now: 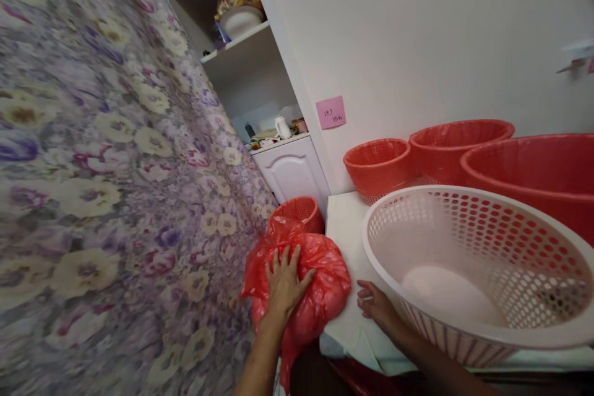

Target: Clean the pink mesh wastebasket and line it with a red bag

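Floral curtain (116, 167) fills the left side, and a pale wall (417, 25) stands behind a cloth-covered table (346, 216). Beside the table's left end, in front of a small red basket (301, 207), sits the red bag (329, 266). It is likely soft and slippery, perhaps weighty if full; gathered folds would give the surest hold, since thin film may tear. It looks glossy, crinkled and bulging. The left hand (285, 281) lies on it, fingers spread; the right hand (375, 304), fingers loosely bent, is empty near the white basket (403, 229).
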`<state>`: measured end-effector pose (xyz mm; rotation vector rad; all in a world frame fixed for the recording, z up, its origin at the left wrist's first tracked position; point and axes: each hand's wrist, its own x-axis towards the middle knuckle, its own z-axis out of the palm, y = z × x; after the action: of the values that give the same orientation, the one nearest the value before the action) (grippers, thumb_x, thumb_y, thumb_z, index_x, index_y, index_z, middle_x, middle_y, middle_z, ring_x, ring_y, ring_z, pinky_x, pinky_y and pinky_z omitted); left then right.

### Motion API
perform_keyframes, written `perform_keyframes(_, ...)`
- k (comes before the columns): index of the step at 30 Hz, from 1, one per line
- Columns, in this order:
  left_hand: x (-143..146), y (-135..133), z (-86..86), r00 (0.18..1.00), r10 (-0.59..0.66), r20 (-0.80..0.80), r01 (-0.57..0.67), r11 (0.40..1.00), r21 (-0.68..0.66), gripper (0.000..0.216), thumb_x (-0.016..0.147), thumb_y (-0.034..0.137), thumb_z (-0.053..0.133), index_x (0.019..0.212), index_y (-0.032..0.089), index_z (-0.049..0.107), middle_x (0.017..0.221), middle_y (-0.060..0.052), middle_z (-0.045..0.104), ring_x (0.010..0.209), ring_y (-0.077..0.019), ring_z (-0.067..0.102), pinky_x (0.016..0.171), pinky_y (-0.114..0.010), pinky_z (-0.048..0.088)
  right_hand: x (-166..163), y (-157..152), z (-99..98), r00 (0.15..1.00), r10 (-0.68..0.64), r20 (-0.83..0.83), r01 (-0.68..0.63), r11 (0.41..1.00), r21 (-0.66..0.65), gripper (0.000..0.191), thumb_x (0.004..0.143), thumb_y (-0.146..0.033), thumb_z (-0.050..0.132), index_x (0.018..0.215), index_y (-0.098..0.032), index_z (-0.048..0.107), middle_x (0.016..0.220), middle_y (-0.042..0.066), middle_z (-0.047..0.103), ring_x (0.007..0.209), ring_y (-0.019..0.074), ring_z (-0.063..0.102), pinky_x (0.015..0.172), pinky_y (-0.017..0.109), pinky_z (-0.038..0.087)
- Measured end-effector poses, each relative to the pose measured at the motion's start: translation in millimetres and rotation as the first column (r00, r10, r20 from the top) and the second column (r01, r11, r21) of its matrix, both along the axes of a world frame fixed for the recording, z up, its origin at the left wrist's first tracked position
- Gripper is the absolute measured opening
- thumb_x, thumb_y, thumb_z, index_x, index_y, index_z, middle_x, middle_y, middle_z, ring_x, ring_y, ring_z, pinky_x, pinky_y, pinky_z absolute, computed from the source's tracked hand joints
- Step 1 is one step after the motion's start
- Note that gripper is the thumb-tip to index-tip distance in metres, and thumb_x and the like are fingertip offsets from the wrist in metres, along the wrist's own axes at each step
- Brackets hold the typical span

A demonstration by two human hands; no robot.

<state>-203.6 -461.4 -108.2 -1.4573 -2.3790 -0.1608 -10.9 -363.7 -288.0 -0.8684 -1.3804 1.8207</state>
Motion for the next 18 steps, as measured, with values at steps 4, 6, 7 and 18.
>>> perform_keyframes(4,7,-3,5.5,1.0,0.004,-0.022,-0.004,1.0,0.025,0.071,0.086,0.059,0.05,0.147,0.025,0.036,0.155,-0.014,0.034,0.143,-0.0406,0.023,0.111,-0.061,0.023,18,-2,1.4,0.998,0.031,0.049,-0.034,0.998,0.061,0.061,0.067,-0.039,0.059,0.123,-0.017,0.055,0.103,0.009,0.06,0.086,0.0218,0.061,0.074,0.038,0.053)
perform_keyframes(6,10,-5,7.0,1.0,0.006,-0.031,-0.005,1.0,0.029,0.071,0.086,0.059,0.05,0.147,0.025,0.036,0.155,-0.015,0.033,0.143,-0.0404,0.024,0.111,-0.061,0.024,27,-4,2.1,0.996,0.046,0.075,-0.053,0.994,0.093,0.058,0.067,-0.039,0.06,0.122,-0.018,0.057,0.103,0.008,0.062,0.086,0.022,0.061,0.075,0.039,0.053)
perform_keyframes(7,12,-5,7.6,0.999,0.008,-0.035,-0.006,1.0,0.03,0.071,0.086,0.059,0.049,0.147,0.025,0.036,0.155,-0.015,0.033,0.143,-0.0404,0.024,0.111,-0.061,0.025,31,-4,2.3,0.995,0.053,0.087,-0.062,0.992,0.109,0.057,0.068,-0.039,0.06,0.121,-0.019,0.058,0.103,0.008,0.063,0.086,0.022,0.061,0.076,0.039,0.053)
perform_keyframes(18,35,-4,17.5,0.992,0.003,-0.127,0.001,1.0,0.03,0.062,0.092,0.057,0.039,0.144,0.024,0.042,0.154,-0.014,0.037,0.142,-0.041,0.026,0.109,-0.063,0.026,67,-21,10.8,0.974,0.187,0.127,-0.21,0.956,0.203,0.034,0.074,-0.032,0.052,0.103,-0.016,0.059,0.089,0.009,0.064,0.078,0.0217,0.063,0.069,0.036,0.051)
